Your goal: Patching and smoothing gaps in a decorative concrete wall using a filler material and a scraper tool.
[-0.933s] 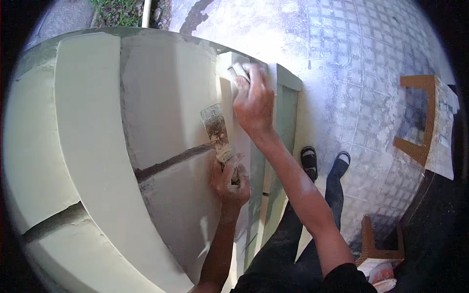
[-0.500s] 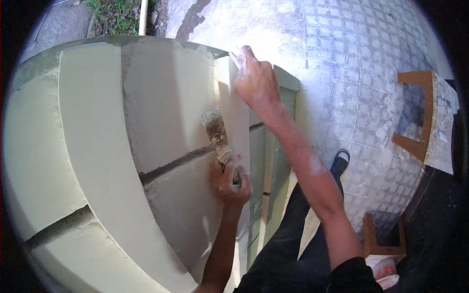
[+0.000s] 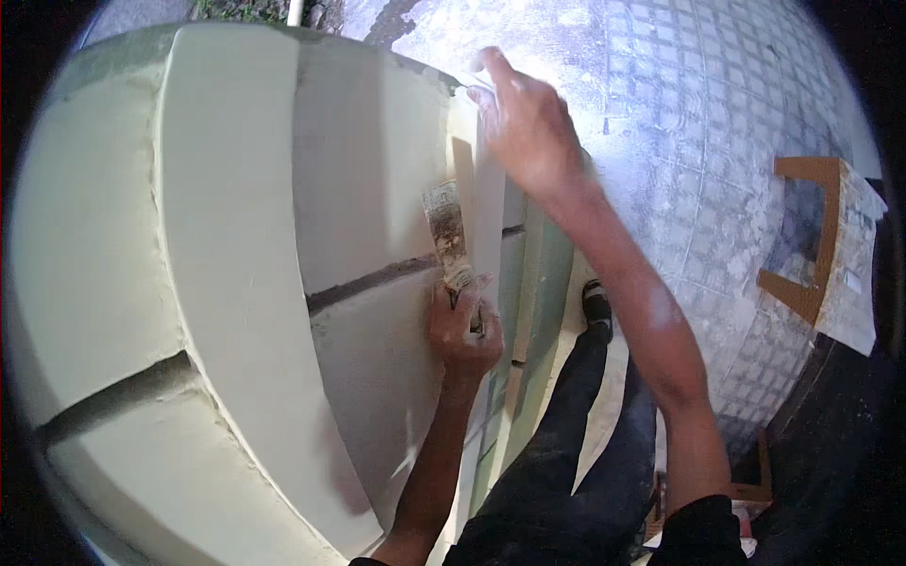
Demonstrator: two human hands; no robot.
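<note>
My left hand (image 3: 467, 330) grips a crusted putty knife (image 3: 444, 222), blade upward, low beside a narrow vertical band (image 3: 489, 217) of a pale plastered wall (image 3: 363, 151). My right hand (image 3: 528, 132) is at the top of that band, fingers closed on a small pale tool largely hidden behind them. A broad raised band (image 3: 226, 208) runs down the wall on the left, and dark grooves cross the plaster.
To the right lies pale, dusty patterned paving (image 3: 689, 113), with my legs and a sandal (image 3: 596, 307) below. A brown stool-like wooden object (image 3: 797, 297) lies at the right, another partly showing at lower right. Greenery (image 3: 241, 9) edges the wall top.
The view has shifted, so the wall sits higher and further right. My right hand has moved up to the band's top corner. My left hand still holds the knife.
</note>
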